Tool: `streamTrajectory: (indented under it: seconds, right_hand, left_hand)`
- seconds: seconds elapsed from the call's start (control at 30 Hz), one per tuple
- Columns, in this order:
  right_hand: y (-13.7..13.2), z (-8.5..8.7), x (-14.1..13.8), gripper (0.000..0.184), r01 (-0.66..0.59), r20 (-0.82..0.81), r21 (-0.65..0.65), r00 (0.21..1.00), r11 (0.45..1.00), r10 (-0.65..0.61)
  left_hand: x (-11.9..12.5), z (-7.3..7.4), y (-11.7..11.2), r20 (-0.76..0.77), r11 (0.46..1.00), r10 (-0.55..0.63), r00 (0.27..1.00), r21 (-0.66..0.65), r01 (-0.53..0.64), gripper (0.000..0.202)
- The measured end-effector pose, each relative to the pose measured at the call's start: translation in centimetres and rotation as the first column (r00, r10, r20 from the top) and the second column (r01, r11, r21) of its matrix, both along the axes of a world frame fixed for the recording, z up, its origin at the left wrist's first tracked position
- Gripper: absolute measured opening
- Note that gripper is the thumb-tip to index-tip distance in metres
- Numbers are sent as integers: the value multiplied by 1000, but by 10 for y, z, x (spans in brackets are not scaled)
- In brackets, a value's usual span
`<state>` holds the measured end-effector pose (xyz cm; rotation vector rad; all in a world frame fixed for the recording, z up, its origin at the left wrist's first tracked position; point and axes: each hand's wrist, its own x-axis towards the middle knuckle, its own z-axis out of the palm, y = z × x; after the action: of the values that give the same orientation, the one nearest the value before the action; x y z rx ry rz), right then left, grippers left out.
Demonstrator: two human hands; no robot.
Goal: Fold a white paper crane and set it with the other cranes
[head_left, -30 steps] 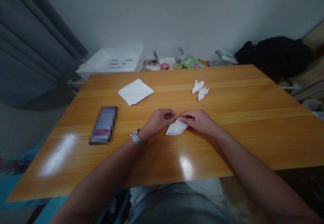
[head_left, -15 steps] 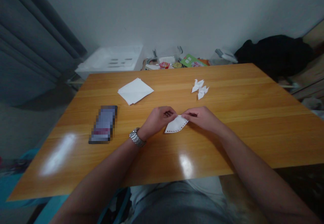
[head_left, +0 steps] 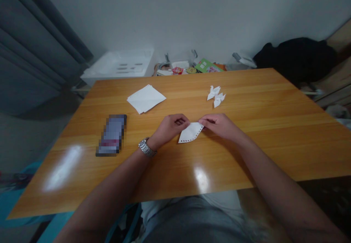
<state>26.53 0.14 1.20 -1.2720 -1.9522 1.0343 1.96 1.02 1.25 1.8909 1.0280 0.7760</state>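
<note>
Folded paper (head_left: 190,132) lies flat on surface (head_left: 246,144) btwn both hands, long axis running near-left to far-right. Left hand (head_left: 171,126): grip closed w/ fingertips on paper's far-left edge. Right hand (head_left: 219,125): grip pinched on far-right tip. Both equally near, wrists resting low.

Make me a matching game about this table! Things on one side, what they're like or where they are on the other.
1 phone
2 paper stack
3 folded sheet
4 watch

A silver, being worn
B pinched by left hand and right hand
C white, untouched on the table
D dark, nearest the table's left edge

Pairs: 1-D, 2-C, 3-B, 4-A
</note>
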Motion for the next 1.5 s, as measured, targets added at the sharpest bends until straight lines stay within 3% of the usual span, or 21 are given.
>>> streamTrajectory:
  seconds: [0.1,0.2,0.53,0.73,0.97,1.2,1.5]
  right_hand:
    - [0,-3,-3,44,96,-185,-119,976,988,-117]
    - [0,-5,-5,47,93,-314,-224,935,970,-162]
    - [-5,-4,-11,41,17,-313,-265,944,964,-102]
    - [-3,-8,-10,32,53,-246,-187,964,981,-99]
    - [-2,-8,-8,26,41,-139,-31,989,999,-45]
    - [-6,-5,-12,23,17,-23,32,1000,999,-16]
    - [-7,-5,-14,26,24,-93,20,995,1000,-22]
  left_hand:
    - [0,-1,1,21,999,41,999,20,-41,22]
    - [0,-3,2,49,997,79,996,23,-80,22]
    - [1,-8,3,69,990,139,988,-28,-137,19]
    - [5,-11,-2,146,983,63,987,-180,-36,25]
    - [6,-6,-3,81,1000,14,997,-28,-12,24]
    - [8,-11,-2,121,997,-16,993,-79,26,24]
    - [8,-14,-1,175,988,23,984,-153,4,24]
